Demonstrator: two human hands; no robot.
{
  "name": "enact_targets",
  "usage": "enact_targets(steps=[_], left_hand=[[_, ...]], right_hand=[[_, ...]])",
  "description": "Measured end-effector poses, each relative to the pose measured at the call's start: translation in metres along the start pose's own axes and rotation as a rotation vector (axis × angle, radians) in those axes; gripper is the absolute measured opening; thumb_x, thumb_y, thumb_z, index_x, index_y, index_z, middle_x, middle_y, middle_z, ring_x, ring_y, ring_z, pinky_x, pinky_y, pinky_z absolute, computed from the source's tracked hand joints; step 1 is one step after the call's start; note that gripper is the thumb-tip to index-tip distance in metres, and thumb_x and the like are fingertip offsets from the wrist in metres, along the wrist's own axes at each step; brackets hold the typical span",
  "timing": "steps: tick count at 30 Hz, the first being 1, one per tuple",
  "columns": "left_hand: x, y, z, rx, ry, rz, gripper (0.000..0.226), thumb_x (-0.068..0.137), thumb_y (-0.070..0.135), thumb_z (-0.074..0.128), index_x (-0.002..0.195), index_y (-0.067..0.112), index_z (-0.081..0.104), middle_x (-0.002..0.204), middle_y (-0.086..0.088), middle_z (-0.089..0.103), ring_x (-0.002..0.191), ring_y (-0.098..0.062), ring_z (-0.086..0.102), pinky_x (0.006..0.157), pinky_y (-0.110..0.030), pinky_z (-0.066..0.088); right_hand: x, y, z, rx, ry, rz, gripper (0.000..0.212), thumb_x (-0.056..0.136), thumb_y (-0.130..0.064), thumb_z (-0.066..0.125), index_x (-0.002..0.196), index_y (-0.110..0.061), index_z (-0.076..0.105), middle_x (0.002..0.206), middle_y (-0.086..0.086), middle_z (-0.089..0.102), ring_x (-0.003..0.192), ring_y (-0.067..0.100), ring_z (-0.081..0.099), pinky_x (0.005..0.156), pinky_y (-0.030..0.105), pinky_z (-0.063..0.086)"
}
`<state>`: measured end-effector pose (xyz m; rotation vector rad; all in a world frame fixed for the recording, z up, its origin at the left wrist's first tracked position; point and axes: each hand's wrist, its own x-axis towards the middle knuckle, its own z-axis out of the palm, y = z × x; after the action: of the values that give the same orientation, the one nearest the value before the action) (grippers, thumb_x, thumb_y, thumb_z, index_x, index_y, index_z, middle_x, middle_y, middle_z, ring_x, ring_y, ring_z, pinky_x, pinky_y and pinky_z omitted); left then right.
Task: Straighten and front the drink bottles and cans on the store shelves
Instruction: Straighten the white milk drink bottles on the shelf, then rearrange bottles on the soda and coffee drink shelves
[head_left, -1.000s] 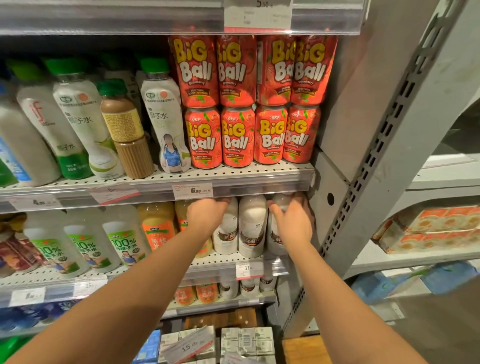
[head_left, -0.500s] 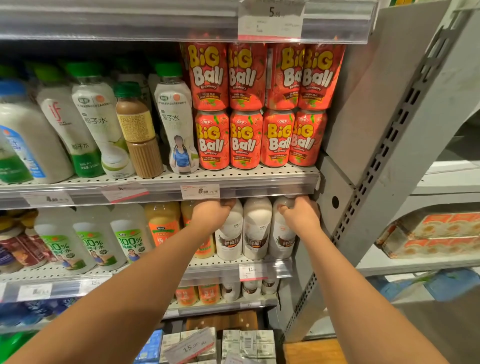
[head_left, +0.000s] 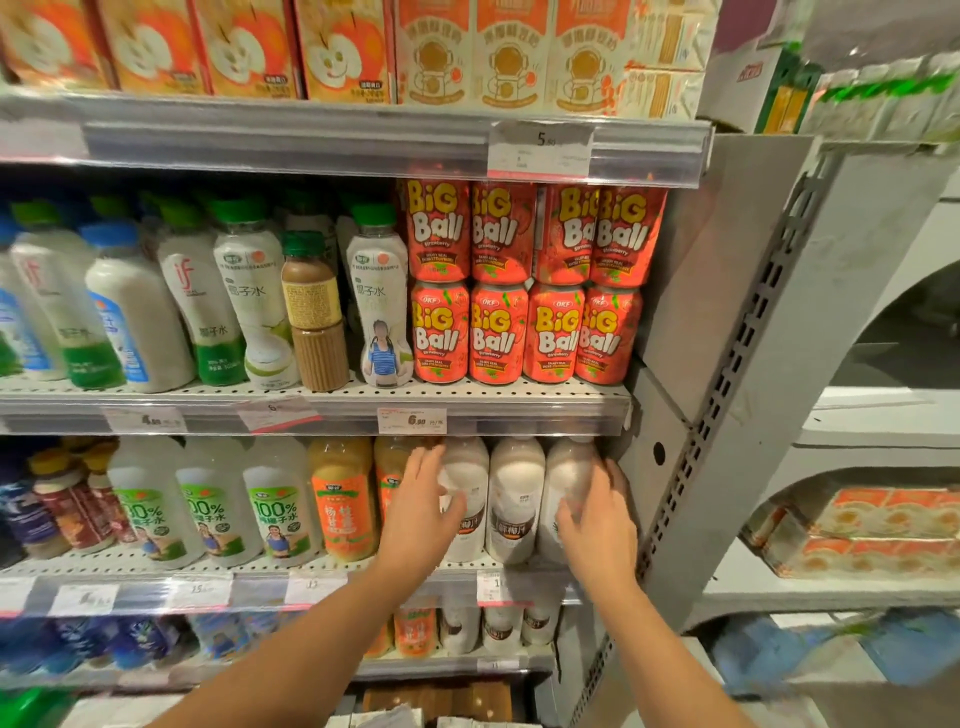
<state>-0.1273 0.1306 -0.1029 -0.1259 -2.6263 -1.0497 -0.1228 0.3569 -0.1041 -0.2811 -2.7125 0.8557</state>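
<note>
Three white coconut-milk bottles stand at the right end of the third shelf (head_left: 363, 571). My left hand (head_left: 423, 512) holds the left white bottle (head_left: 467, 467), fingers up its left side and thumb across its front. My right hand (head_left: 597, 519) wraps around the right white bottle (head_left: 569, 467), its fingers between the bottle and the grey upright. The middle white bottle (head_left: 517, 499) stands untouched between my hands, label facing out. Both hands are blurred.
Orange juice bottles (head_left: 343, 499) and clear coconut-water bottles (head_left: 213, 504) stand to the left. Red Big Ball cans (head_left: 498, 332) are stacked two high on the shelf above. A grey slotted upright (head_left: 727, 415) bounds the right side. Smaller bottles fill the shelf below.
Both hands slid down from the bottle tops to the bottle bodies. The camera tilted up, so a top shelf of cartons is now in view.
</note>
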Motion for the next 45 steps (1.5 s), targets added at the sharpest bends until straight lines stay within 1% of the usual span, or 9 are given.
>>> enact_targets(steps=[2,5,7,11,21,30,35,41,45], left_hand=[[-0.019,-0.011,-0.006,0.029,0.000,0.058,0.049,0.095,0.029,0.063,0.142,0.028,0.048,0.153,0.011,0.038,0.120,-0.008,0.056,0.098,-0.035,0.050],[-0.039,-0.028,-0.018,0.112,-0.002,0.086,0.038,0.095,0.027,0.062,0.134,0.029,0.058,0.152,0.012,0.045,0.136,-0.010,0.046,0.110,-0.038,0.044],[-0.049,-0.035,-0.029,0.149,0.023,0.084,0.035,0.096,0.029,0.062,0.131,0.031,0.059,0.147,0.013,0.050,0.137,-0.011,0.045,0.113,-0.038,0.040],[-0.064,-0.041,-0.054,0.207,0.085,0.061,0.035,0.094,0.026,0.063,0.129,0.029,0.061,0.143,0.012,0.054,0.134,-0.012,0.045,0.113,-0.033,0.036],[-0.076,-0.074,-0.166,0.496,0.183,0.146,0.047,0.087,0.029,0.070,0.133,0.026,0.058,0.153,0.003,0.046,0.142,-0.025,0.038,0.113,-0.047,0.038],[-0.028,-0.105,-0.217,0.602,0.107,0.177,0.081,0.092,0.038,0.062,0.160,0.028,0.019,0.170,0.003,-0.001,0.157,-0.022,-0.006,0.126,-0.048,0.014],[-0.023,-0.122,-0.203,0.573,0.114,0.239,0.092,0.087,0.031,0.067,0.162,0.029,0.014,0.170,0.002,-0.010,0.156,-0.024,-0.011,0.125,-0.052,0.014],[-0.019,-0.141,-0.209,0.598,0.103,0.330,0.091,0.086,0.027,0.062,0.162,0.029,0.013,0.170,0.000,-0.011,0.156,-0.025,-0.009,0.122,-0.058,0.019],[-0.018,-0.141,-0.212,0.578,0.087,0.344,0.085,0.086,0.031,0.059,0.161,0.026,0.019,0.170,-0.002,-0.008,0.156,-0.026,-0.008,0.122,-0.059,0.018]], right_hand=[[-0.023,0.000,0.007,0.013,0.068,-0.153,0.052,0.093,-0.022,0.063,0.142,-0.019,0.047,0.144,0.004,0.048,0.098,0.024,0.067,0.072,0.035,0.052],[-0.038,-0.020,0.007,0.044,0.136,-0.486,0.045,0.085,-0.012,0.071,0.128,-0.019,0.060,0.132,-0.002,0.060,0.102,0.020,0.068,0.071,0.032,0.057],[-0.038,-0.043,0.004,0.020,0.185,-0.667,0.052,0.082,-0.011,0.073,0.132,-0.014,0.060,0.134,0.003,0.062,0.115,0.023,0.063,0.085,0.037,0.058],[-0.025,-0.092,0.001,-0.064,0.190,-0.813,0.067,0.084,-0.016,0.069,0.147,-0.008,0.049,0.154,0.011,0.046,0.143,0.030,0.041,0.117,0.050,0.036],[-0.041,-0.119,0.032,-0.257,0.123,-0.643,0.059,0.084,-0.022,0.070,0.141,-0.010,0.057,0.170,0.015,0.010,0.157,0.034,0.008,0.118,0.055,0.034],[-0.056,-0.168,0.022,-0.132,0.181,-0.538,0.053,0.084,-0.019,0.071,0.135,-0.009,0.058,0.163,0.021,0.026,0.147,0.042,0.028,0.114,0.058,0.038],[-0.062,-0.239,-0.005,-0.020,0.177,-0.623,0.059,0.094,-0.023,0.064,0.149,-0.014,0.044,0.167,0.007,0.021,0.147,0.027,0.035,0.112,0.041,0.041],[-0.030,-0.329,-0.040,-0.030,0.174,-0.614,0.073,0.096,-0.027,0.061,0.159,-0.022,0.025,0.168,-0.003,0.018,0.103,0.016,0.068,0.092,0.041,0.054],[-0.004,-0.368,-0.045,-0.200,0.162,-0.538,0.085,0.097,-0.040,0.059,0.163,-0.019,0.009,0.170,0.004,0.014,0.136,0.032,0.050,0.106,0.047,0.046]])
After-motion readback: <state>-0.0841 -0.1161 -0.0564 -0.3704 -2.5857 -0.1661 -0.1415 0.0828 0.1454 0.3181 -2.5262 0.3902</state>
